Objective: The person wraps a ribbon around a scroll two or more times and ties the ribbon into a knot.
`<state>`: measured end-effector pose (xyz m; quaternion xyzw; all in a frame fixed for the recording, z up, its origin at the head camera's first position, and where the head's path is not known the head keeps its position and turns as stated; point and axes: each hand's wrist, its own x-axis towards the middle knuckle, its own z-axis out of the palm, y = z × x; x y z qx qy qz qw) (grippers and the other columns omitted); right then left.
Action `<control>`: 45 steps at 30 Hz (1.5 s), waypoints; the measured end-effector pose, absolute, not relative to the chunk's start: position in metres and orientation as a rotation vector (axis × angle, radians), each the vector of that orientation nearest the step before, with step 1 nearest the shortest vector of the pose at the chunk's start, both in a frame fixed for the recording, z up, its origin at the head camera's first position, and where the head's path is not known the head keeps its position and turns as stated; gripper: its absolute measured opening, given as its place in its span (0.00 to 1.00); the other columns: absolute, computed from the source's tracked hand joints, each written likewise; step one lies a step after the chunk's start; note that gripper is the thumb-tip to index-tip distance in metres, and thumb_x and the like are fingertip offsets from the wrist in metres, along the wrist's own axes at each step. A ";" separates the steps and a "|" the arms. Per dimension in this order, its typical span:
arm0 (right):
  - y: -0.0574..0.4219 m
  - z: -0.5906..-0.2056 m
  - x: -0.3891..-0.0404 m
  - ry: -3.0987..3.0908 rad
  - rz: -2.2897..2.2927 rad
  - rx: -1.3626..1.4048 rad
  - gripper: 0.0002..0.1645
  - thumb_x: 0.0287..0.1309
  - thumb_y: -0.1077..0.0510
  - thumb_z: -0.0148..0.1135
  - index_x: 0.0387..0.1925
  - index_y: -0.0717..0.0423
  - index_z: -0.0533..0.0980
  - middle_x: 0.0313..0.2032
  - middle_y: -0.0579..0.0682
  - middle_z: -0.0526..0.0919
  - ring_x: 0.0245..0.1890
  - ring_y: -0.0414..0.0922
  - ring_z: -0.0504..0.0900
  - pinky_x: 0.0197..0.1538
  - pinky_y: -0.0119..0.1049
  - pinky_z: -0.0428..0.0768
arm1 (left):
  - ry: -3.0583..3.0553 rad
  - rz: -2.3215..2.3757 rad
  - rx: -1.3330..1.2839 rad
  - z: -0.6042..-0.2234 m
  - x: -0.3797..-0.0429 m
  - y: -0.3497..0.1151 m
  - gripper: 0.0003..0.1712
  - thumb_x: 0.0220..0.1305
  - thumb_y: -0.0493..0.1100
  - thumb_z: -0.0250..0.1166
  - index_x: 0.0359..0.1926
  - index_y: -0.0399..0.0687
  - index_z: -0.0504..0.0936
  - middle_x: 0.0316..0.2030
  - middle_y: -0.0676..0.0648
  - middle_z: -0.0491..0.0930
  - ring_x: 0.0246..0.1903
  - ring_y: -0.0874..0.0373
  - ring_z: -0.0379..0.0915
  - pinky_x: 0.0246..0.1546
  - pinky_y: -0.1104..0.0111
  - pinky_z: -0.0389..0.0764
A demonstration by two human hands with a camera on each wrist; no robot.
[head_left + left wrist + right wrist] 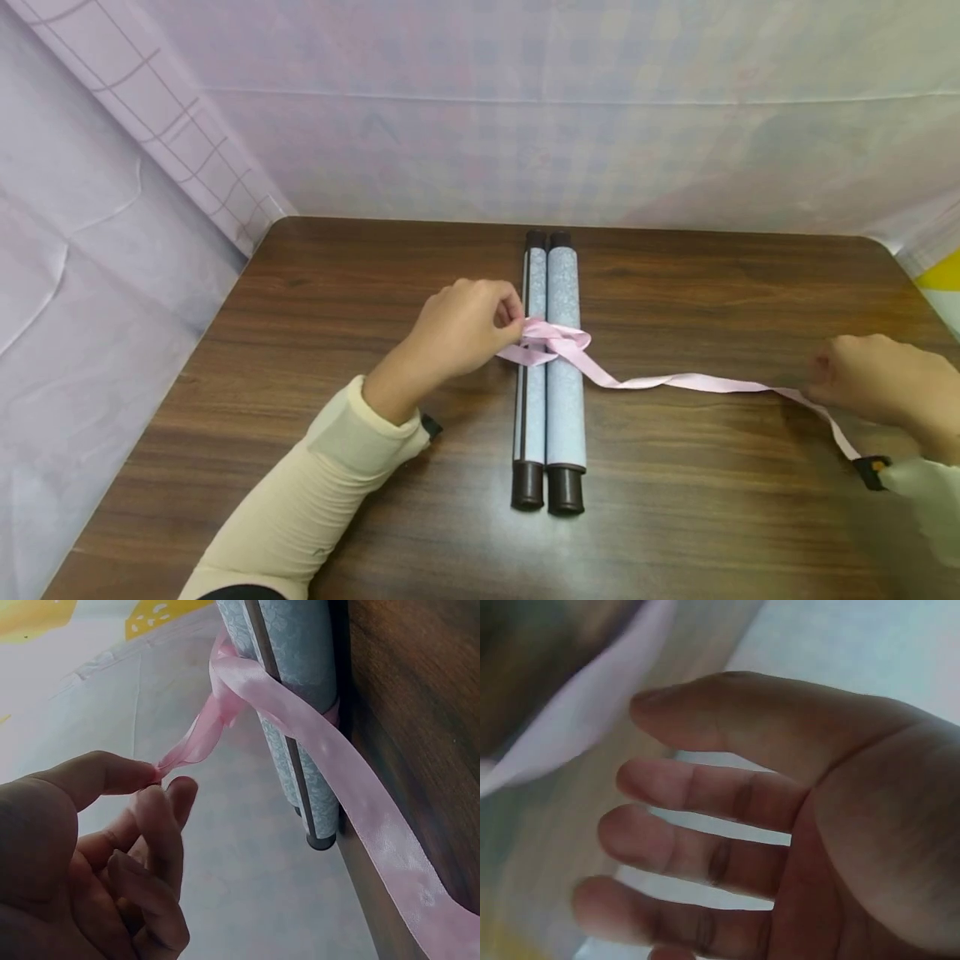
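Two light-blue patterned scroll rolls (564,417) with dark brown end caps lie side by side on the wooden table. Around their middle runs a pink satin ribbon (690,382), looped loosely on top. My left hand (468,325) pinches one part of the ribbon (201,739) between thumb and fingertips, pulled up from the rolls in the left wrist view. The long tail stretches right across the table, passing beneath my right hand (885,383). In the right wrist view, the right hand's fingers (697,840) are loosely bent and hold nothing, with the blurred ribbon beyond them.
The brown wood-grain table (360,275) has rounded far corners. A pale checked sheet (525,150) hangs behind it, with white fabric (90,350) at the left. A yellow patch (941,273) shows at the right edge.
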<state>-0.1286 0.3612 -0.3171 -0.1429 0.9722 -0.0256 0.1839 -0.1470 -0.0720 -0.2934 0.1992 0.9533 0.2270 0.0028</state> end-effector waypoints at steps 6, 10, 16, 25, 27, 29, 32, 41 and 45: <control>0.307 -0.294 -0.125 2.843 0.001 -0.499 0.26 0.47 0.45 0.69 0.41 0.60 0.78 0.30 0.52 0.85 0.25 0.46 0.80 0.22 0.50 0.79 | 2.969 0.608 0.584 -0.294 -0.148 -0.076 0.04 0.57 0.49 0.62 0.28 0.59 0.79 0.29 0.59 0.81 0.24 0.64 0.71 0.26 0.64 0.74; 0.268 -0.284 -0.121 2.858 -0.106 -0.615 0.21 0.49 0.45 0.67 0.40 0.54 0.79 0.27 0.43 0.84 0.24 0.39 0.78 0.21 0.45 0.78 | 2.953 0.554 0.583 -0.294 -0.150 -0.078 0.04 0.57 0.49 0.61 0.27 0.59 0.79 0.28 0.59 0.80 0.25 0.62 0.72 0.26 0.63 0.74; 0.209 -0.284 -0.126 2.913 -0.259 -0.755 0.12 0.51 0.48 0.66 0.34 0.49 0.80 0.23 0.40 0.82 0.21 0.36 0.75 0.22 0.40 0.76 | 2.939 0.491 0.562 -0.296 -0.153 -0.080 0.04 0.58 0.48 0.60 0.27 0.58 0.79 0.25 0.59 0.79 0.24 0.62 0.71 0.24 0.64 0.73; 0.161 -0.305 -0.135 2.928 -0.379 -0.788 0.09 0.51 0.46 0.65 0.27 0.45 0.80 0.18 0.40 0.79 0.18 0.39 0.72 0.19 0.38 0.72 | 2.904 0.443 0.564 -0.301 -0.154 -0.081 0.04 0.58 0.48 0.61 0.27 0.58 0.79 0.23 0.58 0.78 0.22 0.61 0.70 0.22 0.65 0.73; 0.157 -0.310 -0.134 2.940 -0.389 -0.788 0.10 0.51 0.45 0.65 0.27 0.45 0.80 0.17 0.40 0.77 0.17 0.39 0.71 0.18 0.37 0.70 | 2.901 0.434 0.575 -0.302 -0.155 -0.081 0.05 0.58 0.49 0.61 0.27 0.58 0.79 0.23 0.58 0.78 0.22 0.61 0.70 0.22 0.65 0.73; 0.155 -0.314 -0.134 2.951 -0.390 -0.800 0.10 0.50 0.44 0.65 0.26 0.45 0.79 0.16 0.40 0.76 0.17 0.40 0.70 0.18 0.37 0.69 | 2.898 0.422 0.584 -0.303 -0.155 -0.081 0.05 0.58 0.50 0.61 0.27 0.58 0.78 0.24 0.57 0.78 0.23 0.61 0.70 0.23 0.64 0.73; 0.153 -0.317 -0.133 2.959 -0.380 -0.832 0.08 0.50 0.47 0.65 0.24 0.45 0.78 0.16 0.40 0.74 0.17 0.40 0.69 0.18 0.37 0.68 | 2.893 0.394 0.592 -0.303 -0.155 -0.083 0.06 0.58 0.50 0.61 0.27 0.58 0.79 0.24 0.57 0.78 0.24 0.60 0.71 0.24 0.64 0.73; 0.153 -0.323 -0.133 2.947 -0.379 -0.893 0.04 0.51 0.56 0.65 0.24 0.46 0.79 0.18 0.42 0.76 0.18 0.41 0.70 0.20 0.40 0.72 | 2.877 0.336 0.608 -0.305 -0.156 -0.082 0.05 0.59 0.50 0.61 0.28 0.57 0.79 0.26 0.57 0.78 0.25 0.60 0.71 0.24 0.64 0.73; 0.152 -0.323 -0.134 2.951 -0.392 -0.922 0.04 0.52 0.56 0.65 0.24 0.46 0.79 0.19 0.42 0.77 0.19 0.41 0.71 0.22 0.41 0.73 | 2.870 0.307 0.611 -0.306 -0.157 -0.082 0.05 0.59 0.50 0.61 0.29 0.57 0.79 0.27 0.57 0.78 0.25 0.60 0.71 0.26 0.63 0.74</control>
